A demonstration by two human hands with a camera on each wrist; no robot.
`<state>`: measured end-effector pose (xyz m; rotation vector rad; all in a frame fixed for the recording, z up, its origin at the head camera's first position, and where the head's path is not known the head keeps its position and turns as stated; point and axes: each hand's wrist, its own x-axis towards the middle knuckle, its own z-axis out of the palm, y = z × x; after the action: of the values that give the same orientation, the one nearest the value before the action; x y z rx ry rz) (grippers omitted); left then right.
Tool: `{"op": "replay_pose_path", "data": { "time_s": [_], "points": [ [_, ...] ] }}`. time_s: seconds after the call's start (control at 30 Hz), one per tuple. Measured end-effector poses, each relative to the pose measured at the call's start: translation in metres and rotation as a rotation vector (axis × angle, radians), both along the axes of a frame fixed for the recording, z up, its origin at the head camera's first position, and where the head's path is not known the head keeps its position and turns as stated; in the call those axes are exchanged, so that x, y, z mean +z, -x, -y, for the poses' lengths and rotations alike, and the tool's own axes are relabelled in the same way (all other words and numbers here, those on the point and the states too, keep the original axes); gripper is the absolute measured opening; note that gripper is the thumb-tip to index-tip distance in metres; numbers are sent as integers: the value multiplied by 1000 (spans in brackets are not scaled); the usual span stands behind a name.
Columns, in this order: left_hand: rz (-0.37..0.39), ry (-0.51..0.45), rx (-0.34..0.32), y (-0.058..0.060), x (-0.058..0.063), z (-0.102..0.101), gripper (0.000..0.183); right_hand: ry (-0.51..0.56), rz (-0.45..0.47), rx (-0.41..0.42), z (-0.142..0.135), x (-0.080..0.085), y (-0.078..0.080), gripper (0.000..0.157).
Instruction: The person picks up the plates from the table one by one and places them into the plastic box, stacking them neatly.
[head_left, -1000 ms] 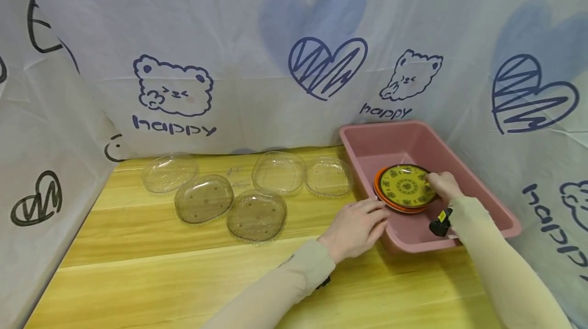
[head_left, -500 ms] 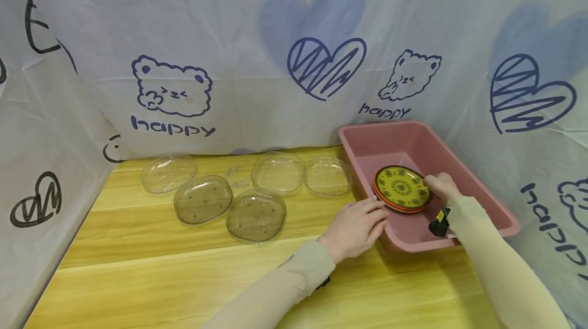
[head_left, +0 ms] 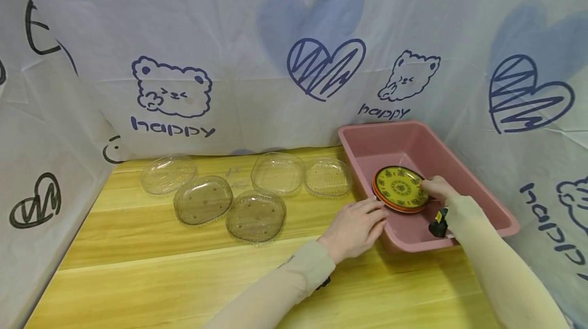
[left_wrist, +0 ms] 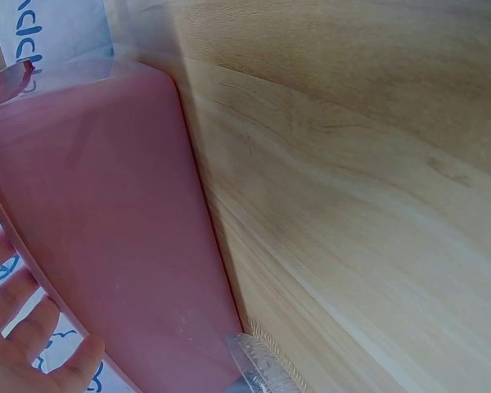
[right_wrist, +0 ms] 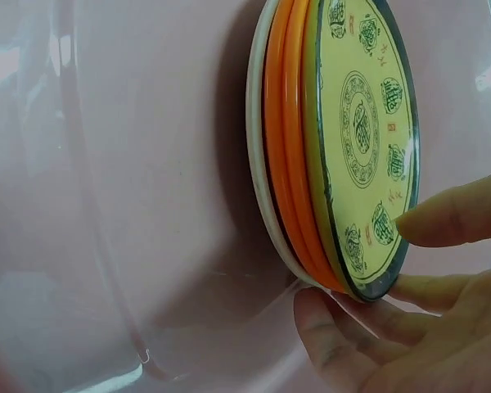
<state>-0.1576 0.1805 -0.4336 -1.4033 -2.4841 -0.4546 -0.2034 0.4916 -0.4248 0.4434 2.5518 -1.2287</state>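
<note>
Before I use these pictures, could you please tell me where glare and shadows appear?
Head view: small glints on the plastic dishes; left wrist view: a shadow on the table along the pink tub; right wrist view: a shadow beside the stacked plates, white glare on the tub.

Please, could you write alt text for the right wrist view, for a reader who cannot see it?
A person's right grip pinches the edge of a stack of round plates inside a pink basin. The top plate is yellow with green patterns and a dark rim; orange edges and a white edge show beneath.
</note>
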Motion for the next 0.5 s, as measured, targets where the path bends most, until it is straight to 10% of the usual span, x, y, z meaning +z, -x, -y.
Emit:
{"op": "replay_pose_path", "data": {
  "time_s": [0.37, 0.5],
  "points": [
    [1, -4, 4, 1, -2, 0, 36, -80, 70, 6, 6, 3, 0, 47],
    [-1, -8, 1, 2, -3, 0, 36, -97, 75, 30, 7, 2, 0, 26]
  ]
}}
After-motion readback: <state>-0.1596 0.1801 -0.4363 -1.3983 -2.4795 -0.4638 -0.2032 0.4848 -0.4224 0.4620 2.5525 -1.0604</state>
